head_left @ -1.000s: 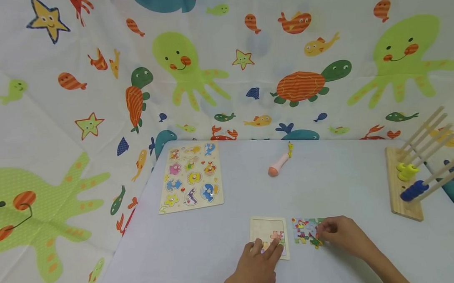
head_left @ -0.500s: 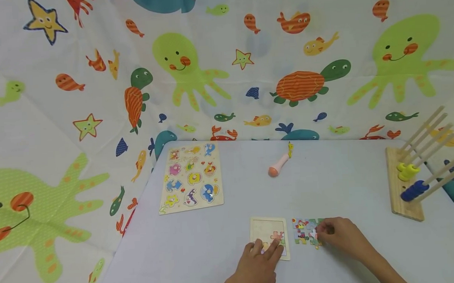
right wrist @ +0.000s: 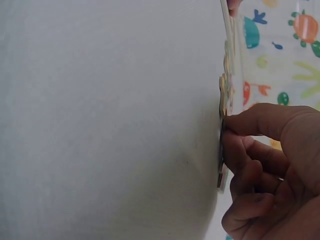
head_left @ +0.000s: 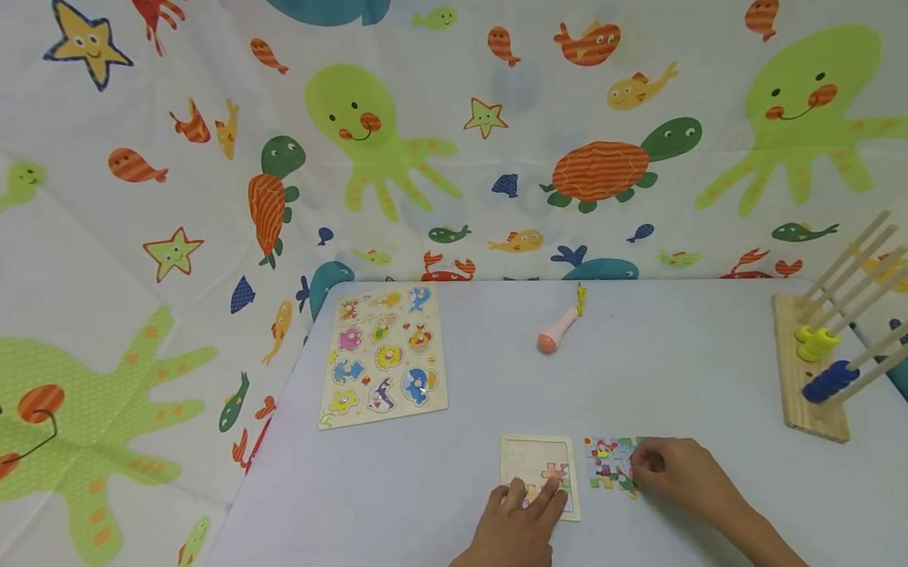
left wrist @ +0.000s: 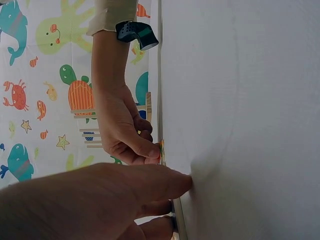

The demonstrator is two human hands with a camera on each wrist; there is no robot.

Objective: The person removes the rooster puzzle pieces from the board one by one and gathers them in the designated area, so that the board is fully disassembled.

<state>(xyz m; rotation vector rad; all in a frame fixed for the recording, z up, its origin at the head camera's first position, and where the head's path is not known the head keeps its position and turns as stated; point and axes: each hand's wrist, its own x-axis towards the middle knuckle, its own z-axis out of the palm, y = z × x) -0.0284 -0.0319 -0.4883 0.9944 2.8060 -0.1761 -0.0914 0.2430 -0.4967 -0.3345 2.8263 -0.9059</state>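
My left hand (head_left: 511,528) rests on a small wooden puzzle tray (head_left: 535,441), its fingers laid over the lower part. A few jigsaw pieces (head_left: 554,472) lie inside the tray. To the right of it, a patch of joined colourful jigsaw pieces (head_left: 603,462) lies flat on the table. At that patch's right edge my right hand (head_left: 682,474) pinches a jigsaw piece (right wrist: 223,145) between thumb and index finger, low against the table. The fingers mostly hide this piece. The left wrist view shows my left thumb beside the tray's edge (left wrist: 178,220).
A wooden peg board (head_left: 385,353) with sea-animal pieces lies at the left. Farther back is a pink handheld toy (head_left: 557,332) with an orange end. A wooden stand (head_left: 811,404) with upright rods and yellow and blue rings stands at the right.
The green-figured piece under my right fingers has turned and shifted in against the joined pieces. My right hand has moved slightly; the left hand has stayed on the tray.
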